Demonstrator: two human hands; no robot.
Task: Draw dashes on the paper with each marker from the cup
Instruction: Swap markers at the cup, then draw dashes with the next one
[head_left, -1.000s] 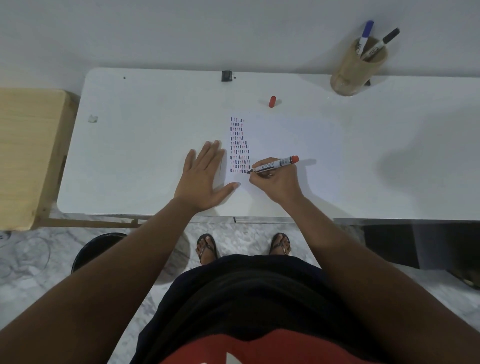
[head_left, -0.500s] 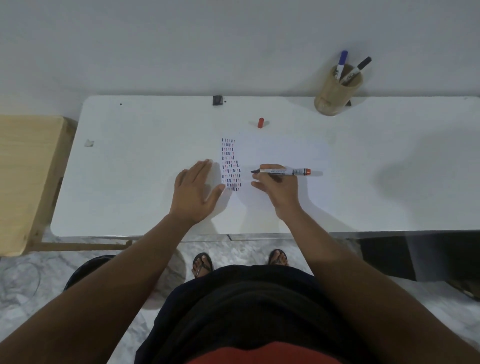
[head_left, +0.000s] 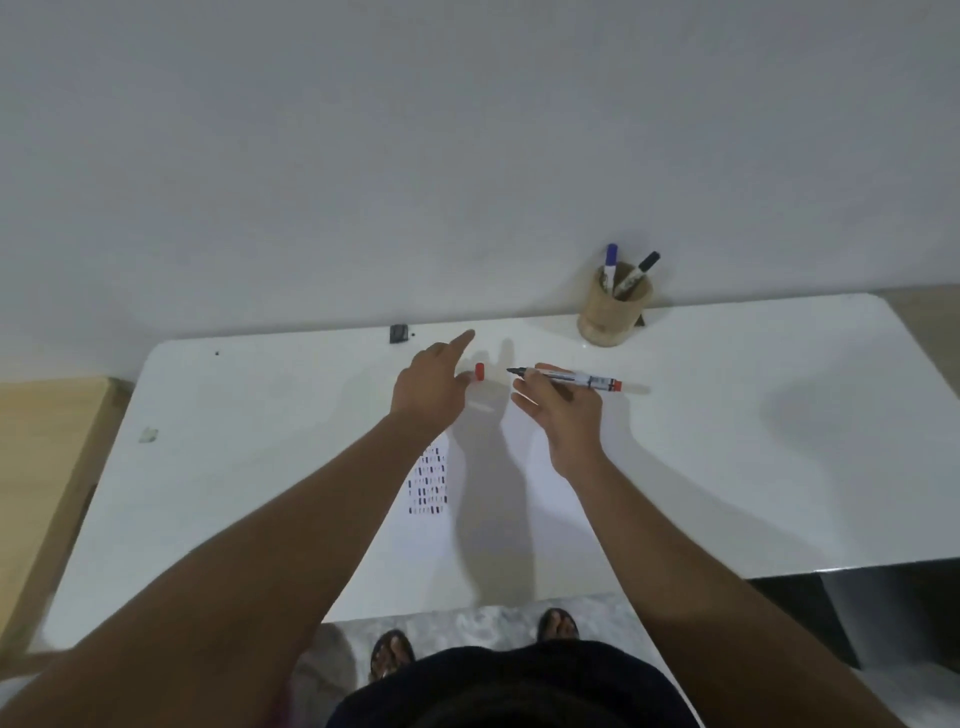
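Observation:
My right hand (head_left: 558, 410) holds an uncapped red marker (head_left: 571, 378) level above the white table (head_left: 753, 467), its tip pointing left. The marker's red cap (head_left: 479, 370) stands on the table just left of that tip. My left hand (head_left: 431, 382) hovers beside the cap with fingers spread, thumb and forefinger on either side of it but not gripping. The white paper (head_left: 498, 499) lies below both hands, with a block of coloured dashes (head_left: 428, 480) near its left edge. A wooden cup (head_left: 613, 312) at the back right holds a blue marker (head_left: 610, 262) and a black marker (head_left: 639, 273).
A small black object (head_left: 398, 332) sits at the table's back edge against the wall. A small pale scrap (head_left: 148, 435) lies at the table's left. A wooden surface (head_left: 36, 467) adjoins the left side. My sandalled feet (head_left: 392, 654) show below the front edge.
Both hands left the paper and moved toward the back of the table. The left hand lifted off the sheet and reached the red cap; the right carried the marker up beside it. The camera tilted up.

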